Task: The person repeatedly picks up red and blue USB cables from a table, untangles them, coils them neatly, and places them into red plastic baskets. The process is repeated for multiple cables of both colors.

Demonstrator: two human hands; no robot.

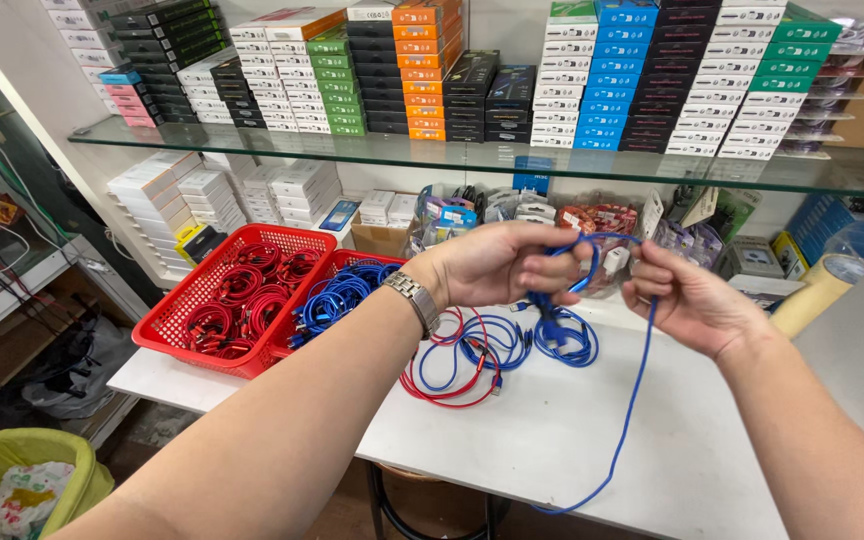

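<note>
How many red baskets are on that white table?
2. One red basket at the table's left end holds red cable coils. A second red basket, right beside it, holds blue cable coils and is partly hidden by the left hand's forearm.

A white table [572,440] holds two red baskets [187,300] of cables on the left. Loose red and blue cables [472,360] lie in the middle. A tape roll [817,290] sits far right.
</note>
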